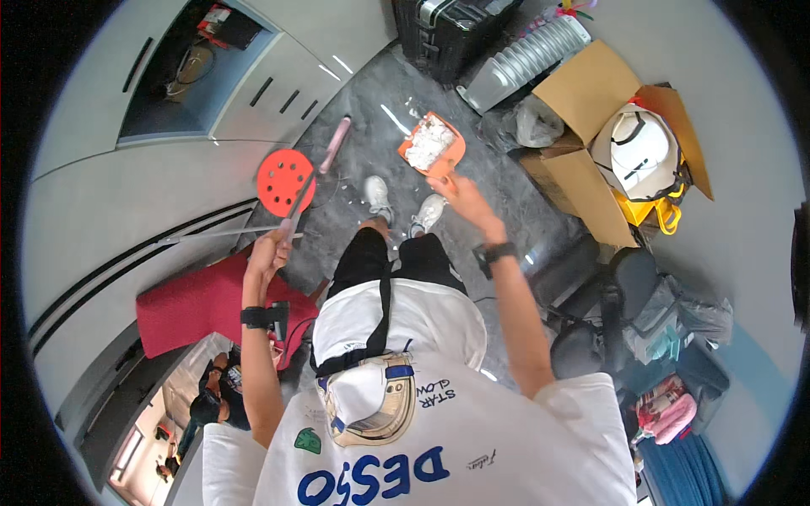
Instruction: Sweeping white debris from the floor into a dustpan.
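Note:
My right hand grips the handle of an orange dustpan held low above the grey floor. Crumbled white pieces are heaped in its pan. Off to the left, my left hand is closed around a pink handle. A dark strip runs up from that handle across a round orange stool seat with holes, and a pale thin bar extends left; how they join is unclear. White crumbs lie on the floor past the pan's front edge.
A pink tube-like object lies by the white cabinets. Near my feet are white shoes. At right stand an open cardboard box, stacked clear bins and dark chairs. A red-covered seat is at left; a person sits beyond.

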Tool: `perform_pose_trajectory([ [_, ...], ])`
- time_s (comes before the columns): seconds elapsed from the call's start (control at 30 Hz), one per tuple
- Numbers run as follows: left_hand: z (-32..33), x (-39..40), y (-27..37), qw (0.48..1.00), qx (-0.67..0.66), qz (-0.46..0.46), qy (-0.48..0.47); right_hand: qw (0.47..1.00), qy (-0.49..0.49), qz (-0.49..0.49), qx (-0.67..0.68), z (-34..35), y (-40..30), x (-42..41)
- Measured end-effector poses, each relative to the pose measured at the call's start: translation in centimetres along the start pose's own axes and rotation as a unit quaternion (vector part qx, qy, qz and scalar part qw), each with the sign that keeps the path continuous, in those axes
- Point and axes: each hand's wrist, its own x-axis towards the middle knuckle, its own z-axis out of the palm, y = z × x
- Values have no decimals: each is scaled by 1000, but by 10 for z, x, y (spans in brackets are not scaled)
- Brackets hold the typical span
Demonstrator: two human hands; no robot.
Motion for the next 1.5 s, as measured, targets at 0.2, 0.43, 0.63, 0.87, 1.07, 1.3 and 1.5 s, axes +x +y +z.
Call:
perform_pose_trajectory([
  [0.2, -4, -15, 33, 998, 48, 32, 37, 998, 33, -47, 21, 3, -57, -17],
  [0.43, -33, 28, 58, 995, 66, 63, 36, 997, 1, -53, -47, -2, -63, 5],
  [0.63, -48, 76, 74, 994, 75, 77, 1, 978, -112, -55, -168, 17, -112, 41],
  [0.87, -62, 126, 63, 995, 78, 48, -30, 977, -74, -49, -196, 20, -138, 52],
  [1.07, -57, 155, 58, 984, 164, -4, -74, 985, -23, 6, -171, 13, -114, 67],
  [1.3, -57, 151, 82, 984, 149, -24, -97, 985, -118, 26, -120, 7, -148, 69],
  [1.5, -50, 174, 91, 975, 209, 12, -74, 981, -90, 42, -167, 15, -178, 75],
])
